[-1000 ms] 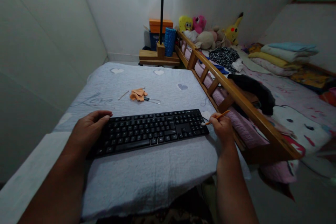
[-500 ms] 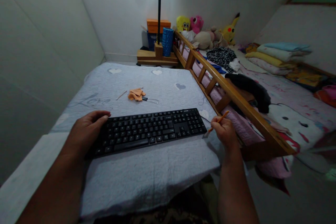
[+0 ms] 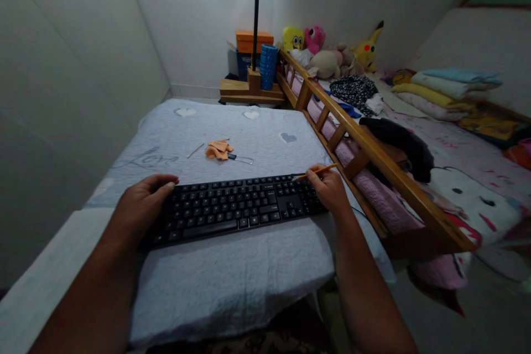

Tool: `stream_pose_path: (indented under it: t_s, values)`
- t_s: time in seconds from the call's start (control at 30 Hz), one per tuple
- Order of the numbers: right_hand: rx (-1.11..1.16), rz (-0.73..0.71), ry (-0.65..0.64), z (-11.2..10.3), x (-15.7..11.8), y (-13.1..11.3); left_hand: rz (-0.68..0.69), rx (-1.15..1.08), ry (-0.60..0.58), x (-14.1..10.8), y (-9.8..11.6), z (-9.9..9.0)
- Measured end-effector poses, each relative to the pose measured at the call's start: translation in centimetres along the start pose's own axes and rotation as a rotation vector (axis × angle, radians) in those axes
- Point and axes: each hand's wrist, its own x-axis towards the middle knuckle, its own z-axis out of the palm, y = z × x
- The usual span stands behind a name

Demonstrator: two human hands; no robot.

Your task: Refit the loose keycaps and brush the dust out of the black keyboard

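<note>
A black computer keyboard [image 3: 232, 207] lies at a slight slant across the cloth-covered surface [image 3: 265, 265]. Its left end is gripped by my left hand [image 3: 143, 202], thumb on top and the fingers around the far edge. My right hand [image 3: 329, 188] is over the keyboard's right end, pinching a slim orange-handled brush [image 3: 321, 170]. The brush's pale tip points left, at the top row near the number pad. Beyond the keyboard are a crumpled orange cloth [image 3: 219, 149], a thin tool with a black handle and metal loop [image 3: 243, 159], and a thin pale stick [image 3: 195, 150].
A wooden bed rail [image 3: 373, 160] runs along the right side. Behind it are a bed with folded bedding [image 3: 452, 86], clothes and plush toys [image 3: 326, 63]. At the back stand a black pole [image 3: 256, 11], a blue roller [image 3: 269, 66] and an orange box [image 3: 254, 40].
My right hand has moved left and away from me with the brush, from beside the keyboard's right edge to its upper right part. My left hand keeps its hold.
</note>
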Motion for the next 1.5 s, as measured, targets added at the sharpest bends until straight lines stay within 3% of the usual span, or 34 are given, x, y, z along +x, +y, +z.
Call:
stream_pose_path:
  t_s: [0.23,0.43,0.53,0.67,0.8,1.03,1.23,1.37,1.5]
  values:
    - [-0.074,0.043,-0.010,-0.1,1.0,1.4,-0.013,0.022,-0.006,0.2,-0.2,0.1]
    - [-0.226,0.078,0.223,-0.7,0.6,3.0,-0.017,-0.002,-0.002,0.4,-0.6,0.2]
    - [-0.153,0.081,0.289,-0.7,0.2,2.9,-0.019,0.004,0.000,0.4,-0.7,0.3]
    - [0.056,0.037,0.181,0.0,-0.3,1.9,-0.055,-0.013,0.007,0.2,-0.3,0.2]
    - [0.087,0.013,0.072,0.6,-0.7,1.4,-0.065,-0.038,0.024,-0.1,-0.1,0.2]
    - [0.061,0.071,0.209,0.1,-1.2,1.8,-0.104,-0.077,0.026,-0.2,0.0,0.2]
    - [0.276,0.124,0.084,0.7,-1.1,1.8,-0.083,-0.081,0.026,0.0,-0.4,0.3]
    - [0.201,0.154,0.009,0.8,-0.9,2.5,-0.072,-0.067,0.031,0.0,-0.3,0.2]
    - [0.015,0.146,0.115,0.2,-0.7,3.1,-0.090,-0.056,0.027,-0.1,0.1,0.2]
